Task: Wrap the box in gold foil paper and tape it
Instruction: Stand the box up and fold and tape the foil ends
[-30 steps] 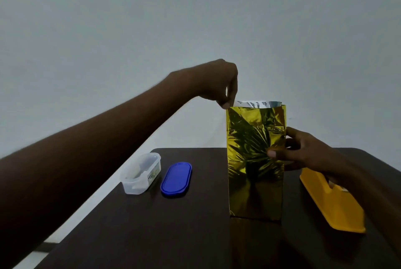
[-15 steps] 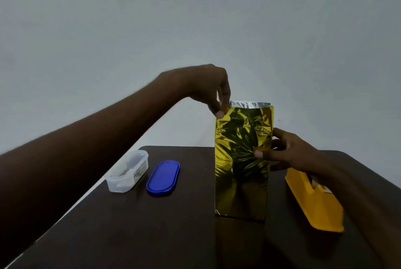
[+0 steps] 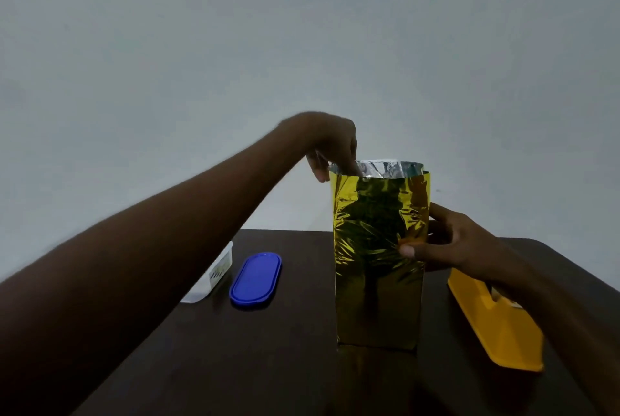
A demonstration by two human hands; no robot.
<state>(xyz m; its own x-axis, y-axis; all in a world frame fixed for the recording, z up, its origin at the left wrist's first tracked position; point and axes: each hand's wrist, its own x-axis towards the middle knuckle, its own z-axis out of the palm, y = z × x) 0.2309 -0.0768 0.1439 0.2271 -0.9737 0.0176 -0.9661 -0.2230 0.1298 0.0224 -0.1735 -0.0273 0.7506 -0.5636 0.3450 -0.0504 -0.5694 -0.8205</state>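
Note:
A tall box wrapped in gold foil paper (image 3: 379,258) stands upright on the dark table (image 3: 268,365). The foil's top end stands open above the box, showing its silver inner side. My left hand (image 3: 330,147) reaches over the top left corner and pinches the foil edge there, thumb outside and fingers inside. My right hand (image 3: 443,241) grips the box's right side at mid height, thumb on the front face. A yellow tape dispenser (image 3: 496,325) lies on the table right of the box, partly behind my right arm.
A blue oval lid (image 3: 255,279) lies on the table left of the box. Further left sits a clear plastic container (image 3: 214,276), mostly hidden behind my left forearm. A plain pale wall stands behind the table.
My left hand's fingers have gone from the outer top corner down inside the foil opening. The top edge has spread open, showing more silver lining. My right hand keeps its grip.

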